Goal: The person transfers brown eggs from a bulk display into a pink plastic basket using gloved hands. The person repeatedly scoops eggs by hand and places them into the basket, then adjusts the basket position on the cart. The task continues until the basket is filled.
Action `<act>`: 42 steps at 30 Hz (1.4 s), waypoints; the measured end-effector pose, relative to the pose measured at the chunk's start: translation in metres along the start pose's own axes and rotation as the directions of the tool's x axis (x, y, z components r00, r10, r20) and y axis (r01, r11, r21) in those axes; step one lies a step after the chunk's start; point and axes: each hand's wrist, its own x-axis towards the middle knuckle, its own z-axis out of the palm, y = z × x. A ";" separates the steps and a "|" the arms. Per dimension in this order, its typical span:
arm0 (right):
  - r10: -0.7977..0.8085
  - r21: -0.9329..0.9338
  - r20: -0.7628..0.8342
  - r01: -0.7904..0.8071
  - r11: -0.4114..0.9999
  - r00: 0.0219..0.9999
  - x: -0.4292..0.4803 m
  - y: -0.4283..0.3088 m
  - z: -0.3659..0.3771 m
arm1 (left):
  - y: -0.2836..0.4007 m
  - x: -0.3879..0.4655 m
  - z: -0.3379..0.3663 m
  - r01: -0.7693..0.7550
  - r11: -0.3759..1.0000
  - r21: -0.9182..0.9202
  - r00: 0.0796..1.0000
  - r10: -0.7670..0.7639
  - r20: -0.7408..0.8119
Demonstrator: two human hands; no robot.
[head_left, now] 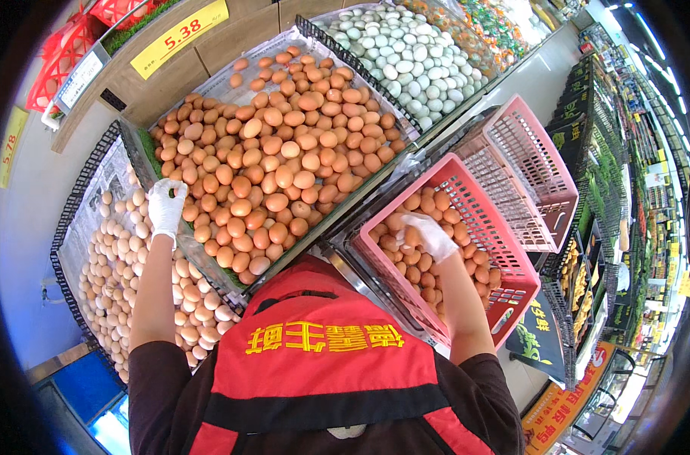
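My left hand point(166, 207), in a white glove, is at the clear divider point(200, 261) between two egg bins. Its thumb and forefinger curve around a small gap; whether it grips the divider cannot be told. Brown eggs point(277, 165) are heaped in the bin on its right, and paler eggs point(114, 267) fill the bin on its left. My right hand point(433, 236), gloved too, reaches into a pink plastic basket point(450, 170) of brown eggs. Its fingers are around a brown egg point(412, 236), partly hidden by the glove.
A second pink basket point(530, 170) stands beyond the first. Pale bluish eggs point(404, 62) lie in the far bin behind a black mesh edge point(359, 65). Yellow price tags point(180, 37) line the wooden board. Produce shelves point(589, 187) rise at the right.
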 end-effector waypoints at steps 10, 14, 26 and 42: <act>-0.459 0.144 0.030 0.450 0.881 0.888 -0.016 -0.179 0.081 | -0.006 -0.005 -0.003 0.031 0.998 -0.055 0.999 -0.029 0.027; -0.432 -0.137 -0.022 0.425 0.895 0.902 0.112 -0.183 0.105 | -0.001 0.001 0.001 0.013 0.996 -0.084 1.000 -0.012 0.011; -0.580 -0.885 -0.054 0.229 0.404 0.813 0.230 -0.122 0.136 | -0.004 0.002 0.005 -0.002 0.984 -0.179 1.000 0.006 0.020; -0.224 -0.960 0.279 0.271 -0.064 0.934 0.004 0.013 0.020 | -0.037 0.008 0.022 0.086 0.966 -0.243 0.994 -0.065 0.092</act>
